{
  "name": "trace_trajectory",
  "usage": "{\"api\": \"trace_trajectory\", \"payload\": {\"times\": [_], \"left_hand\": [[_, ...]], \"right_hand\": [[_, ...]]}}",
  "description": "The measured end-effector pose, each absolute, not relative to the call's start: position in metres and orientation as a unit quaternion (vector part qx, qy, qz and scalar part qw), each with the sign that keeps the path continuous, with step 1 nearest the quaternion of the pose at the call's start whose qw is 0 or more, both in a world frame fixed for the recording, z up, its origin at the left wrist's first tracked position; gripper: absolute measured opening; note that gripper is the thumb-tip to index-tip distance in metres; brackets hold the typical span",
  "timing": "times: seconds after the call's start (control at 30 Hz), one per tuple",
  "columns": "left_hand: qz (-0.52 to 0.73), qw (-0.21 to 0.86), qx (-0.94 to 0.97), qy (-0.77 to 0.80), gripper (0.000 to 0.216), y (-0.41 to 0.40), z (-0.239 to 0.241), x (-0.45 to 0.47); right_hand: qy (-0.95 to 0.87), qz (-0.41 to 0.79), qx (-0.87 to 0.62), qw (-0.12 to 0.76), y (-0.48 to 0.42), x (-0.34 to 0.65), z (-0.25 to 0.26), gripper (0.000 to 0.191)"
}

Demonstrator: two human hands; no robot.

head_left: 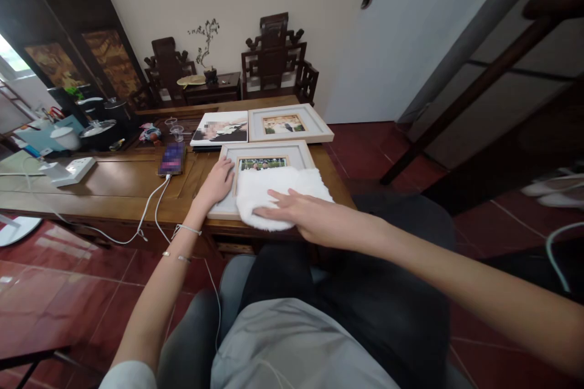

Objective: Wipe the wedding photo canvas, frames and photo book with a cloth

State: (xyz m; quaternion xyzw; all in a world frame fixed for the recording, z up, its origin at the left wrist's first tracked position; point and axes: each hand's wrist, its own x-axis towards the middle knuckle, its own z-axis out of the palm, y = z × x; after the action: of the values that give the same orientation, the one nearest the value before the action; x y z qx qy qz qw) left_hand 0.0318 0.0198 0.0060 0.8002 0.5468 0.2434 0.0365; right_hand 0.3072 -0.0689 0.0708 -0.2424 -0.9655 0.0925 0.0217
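Observation:
A light wooden picture frame [270, 149] lies face up at the front edge of the table, with a small group photo [262, 164] in its middle. A fluffy white cloth [301, 181] covers its lower right part and overhangs the near edge. My right hand [294, 213] rests on top of the cloth with its fingers spread. At the frame's left side lies my left hand [222, 181], its fingers stretched out over the border. Behind are a second picture frame [319, 124] and a white-edged photo panel [223, 124].
On the wooden table [132, 179] to the left are a phone [171, 159] with a white cable, a power strip [70, 171], small clear cups [177, 132] and a lidded pot [98, 130]. Dark carved chairs [272, 51] stand behind by the wall.

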Motion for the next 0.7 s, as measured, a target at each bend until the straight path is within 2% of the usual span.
{"api": "trace_trajectory", "payload": {"times": [0.13, 0.3, 0.5, 0.7], "left_hand": [[0.243, 0.044, 0.797, 0.551, 0.04, 0.02, 0.006, 0.032], [0.248, 0.053, 0.794, 0.553, 0.039, 0.021, 0.006, 0.031], [0.245, 0.044, 0.799, 0.548, 0.04, 0.023, 0.004, 0.03], [0.24, 0.037, 0.799, 0.55, 0.04, 0.021, 0.006, 0.032]], "right_hand": [[-0.943, 0.01, -0.328, 0.051, -0.014, 0.301, 0.058, 0.101], [-0.917, -0.095, -0.374, 0.1, 0.056, 0.285, 0.052, 0.092], [-0.919, -0.016, -0.394, 0.007, 0.032, 0.272, 0.051, 0.087], [-0.926, 0.102, -0.357, -0.068, -0.039, 0.284, 0.085, 0.09]]}}
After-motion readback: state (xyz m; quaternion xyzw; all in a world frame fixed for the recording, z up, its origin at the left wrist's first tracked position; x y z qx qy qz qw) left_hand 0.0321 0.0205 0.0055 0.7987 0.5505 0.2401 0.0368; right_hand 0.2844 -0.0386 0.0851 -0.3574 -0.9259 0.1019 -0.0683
